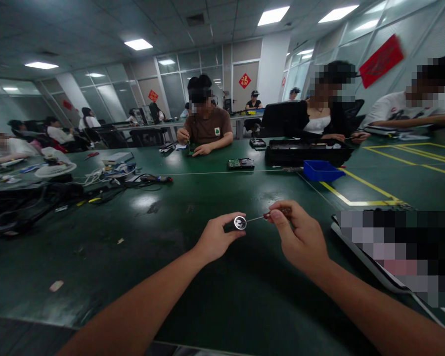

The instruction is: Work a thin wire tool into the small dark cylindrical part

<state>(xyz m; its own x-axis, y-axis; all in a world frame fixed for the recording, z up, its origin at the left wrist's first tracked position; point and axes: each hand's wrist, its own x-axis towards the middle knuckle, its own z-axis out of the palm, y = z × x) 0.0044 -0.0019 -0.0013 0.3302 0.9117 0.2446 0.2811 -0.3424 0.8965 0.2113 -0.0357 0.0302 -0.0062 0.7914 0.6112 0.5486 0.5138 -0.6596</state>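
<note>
We judge the work under way: the thin tool [255, 219] meets, or nearly meets, the round part [240, 223] at three o'clock; what remains we cannot tell. Above the bench [193, 306], our left hand [215, 239] pinches the part; our right hand [304, 241] grips the tool's handle.

We see a green tabletop [152, 257] bearing a blue tray [322, 172]. Just behind the tray lies a long black casing [282, 154]; left of it, an exposed circuit board [236, 163]; far left, tangled cables [96, 175]; right, yellow tape lines [371, 202].
</note>
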